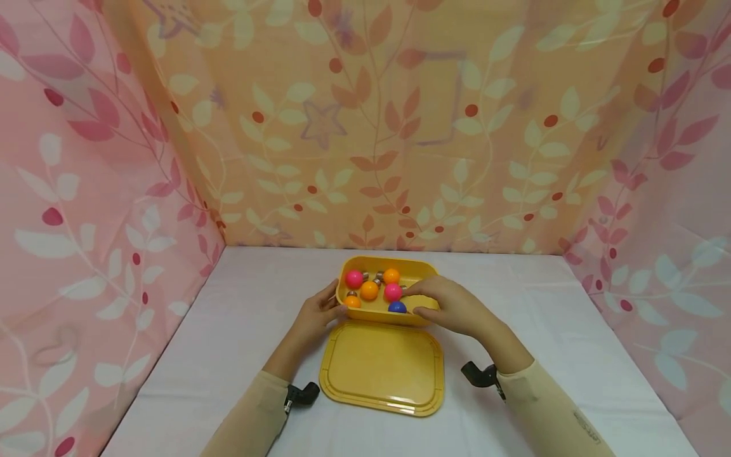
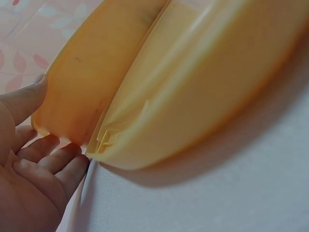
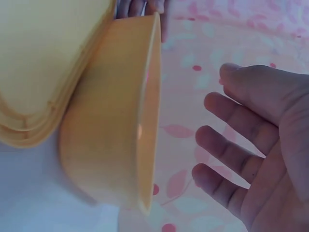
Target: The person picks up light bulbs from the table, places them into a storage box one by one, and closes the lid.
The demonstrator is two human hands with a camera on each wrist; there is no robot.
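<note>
A yellow plastic box (image 1: pixel 419 318) holds several small round light bulbs with metal screw bases. Among them are a pink bulb (image 1: pixel 354 278), an orange bulb (image 1: pixel 369 291) and a blue bulb (image 1: pixel 397 307). My left hand (image 1: pixel 315 315) grips the box's left end, thumb by the rim and fingers curved against the outer wall, as the left wrist view shows. Over the box's right side is my right hand (image 1: pixel 451 304), its fingers reaching toward another pink bulb (image 1: pixel 393 292). In the right wrist view, the right hand's fingers (image 3: pixel 227 145) are spread and nothing lies between them.
A yellow lid (image 1: pixel 382 368) lies flat on the white-covered table (image 1: pixel 257 273), just in front of the box. Floral cloth (image 1: pixel 365 127) walls in the back and both sides. A small black wrist camera (image 1: pixel 480 374) sticks out from the right sleeve, and another from the left.
</note>
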